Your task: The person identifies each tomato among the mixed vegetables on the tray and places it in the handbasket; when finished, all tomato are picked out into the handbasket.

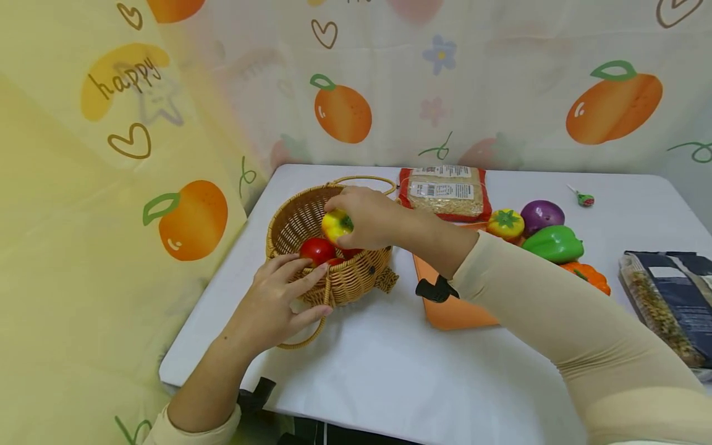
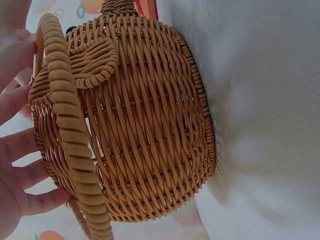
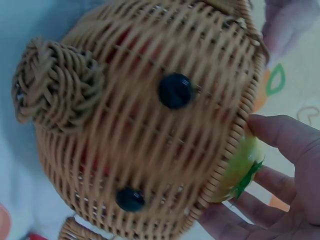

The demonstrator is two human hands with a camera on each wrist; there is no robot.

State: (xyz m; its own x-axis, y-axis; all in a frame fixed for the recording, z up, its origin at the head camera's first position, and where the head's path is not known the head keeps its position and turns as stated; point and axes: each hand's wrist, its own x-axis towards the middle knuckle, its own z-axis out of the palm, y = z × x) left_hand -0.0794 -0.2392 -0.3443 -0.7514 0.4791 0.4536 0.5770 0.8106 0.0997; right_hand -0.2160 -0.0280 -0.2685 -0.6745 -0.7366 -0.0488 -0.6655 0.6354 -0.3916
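Note:
A wicker basket (image 1: pixel 356 279) with black bead eyes and a woven snout stands on the left of the table, red tomatoes (image 1: pixel 317 251) inside it. My right hand (image 1: pixel 367 219) grips a yellow tomato (image 1: pixel 335 226) with a green leafy top, at the basket's mouth. In the right wrist view, thumb and fingers are around this tomato (image 3: pixel 240 167), close beside the rim. My left hand (image 1: pixel 278 303) rests on the near rim with its fingers spread. The left wrist view shows its fingertips at the rim, behind the looped handle (image 2: pixel 70 120).
An orange board (image 1: pixel 456 312) lies right of the basket. Behind it is a red-edged grain bag (image 1: pixel 443 191). Farther right are another yellow tomato (image 1: pixel 506 224), an eggplant (image 1: pixel 542 216), a green pepper (image 1: pixel 554 245), an orange pumpkin (image 1: pixel 588 276), a lollipop (image 1: pixel 584 199) and a dark food bag (image 1: pixel 670 303).

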